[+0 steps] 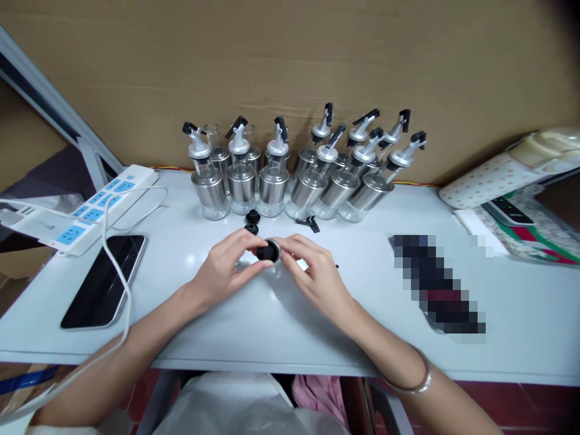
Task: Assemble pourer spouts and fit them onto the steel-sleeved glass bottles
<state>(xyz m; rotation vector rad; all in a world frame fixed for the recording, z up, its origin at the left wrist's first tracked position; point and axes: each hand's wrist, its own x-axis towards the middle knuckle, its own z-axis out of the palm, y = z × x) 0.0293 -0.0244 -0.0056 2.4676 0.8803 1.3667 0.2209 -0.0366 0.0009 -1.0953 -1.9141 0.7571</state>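
Observation:
Just above the table's middle, my left hand (222, 263) pinches a ribbed black stopper (265, 252) between thumb and fingers. My right hand (319, 272) grips the silver pourer cap (277, 244) that surrounds the stopper's end. The two parts touch; how deep the stopper sits inside is hidden by my fingers. Beyond my left fingertips lie loose black stoppers (252, 216). Small black levers (310, 224) rest past my right fingers. Behind them stand several glass bottles (273, 190) with steel sleeves, the front ones topped by silver pourers (278, 147) with black levers.
On the left are a white power strip (106, 202) with a trailing white cable (118, 266) and a dark-screened tablet or phone (105, 283). A pixelated dark object (437, 284) lies at the right. Farther right, a dotted tumbler (493, 172) leans near a patterned bag (544, 232). Cardboard (281, 54) backs the table.

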